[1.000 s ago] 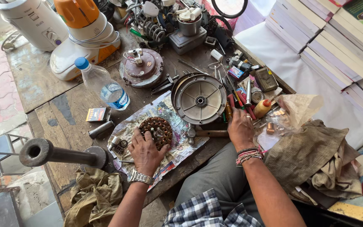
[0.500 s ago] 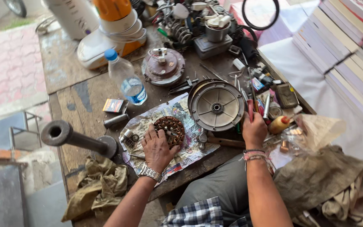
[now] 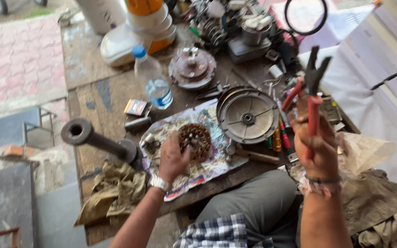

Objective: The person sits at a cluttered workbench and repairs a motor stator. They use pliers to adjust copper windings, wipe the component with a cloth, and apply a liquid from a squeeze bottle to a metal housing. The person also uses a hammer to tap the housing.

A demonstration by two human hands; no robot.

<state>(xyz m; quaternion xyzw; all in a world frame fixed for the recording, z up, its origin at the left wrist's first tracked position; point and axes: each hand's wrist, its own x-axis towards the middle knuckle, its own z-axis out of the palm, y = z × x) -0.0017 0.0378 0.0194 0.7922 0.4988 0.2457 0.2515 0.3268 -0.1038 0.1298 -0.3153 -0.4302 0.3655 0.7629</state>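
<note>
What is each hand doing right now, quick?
Left hand: fingers resting on the copper-wound stator, which lies on the printed paper.
Right hand: raised, closed around red-handled pliers.

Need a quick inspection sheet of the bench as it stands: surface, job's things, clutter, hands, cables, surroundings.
Surface: worn wooden table, stained, with printed paper spread on it.
Job's things: copper-wound coil on the paper; red-handled pliers raised above the bench.
Clutter: round metal cover, plastic bottle, screwdrivers, metal pipe, rags.
Hands: left hand rests on the coil; right hand grips the pliers.
Cables: black ring at the back; nothing else seen.
Surroundings: paved ground to the left, stacked boards to the right.
</note>
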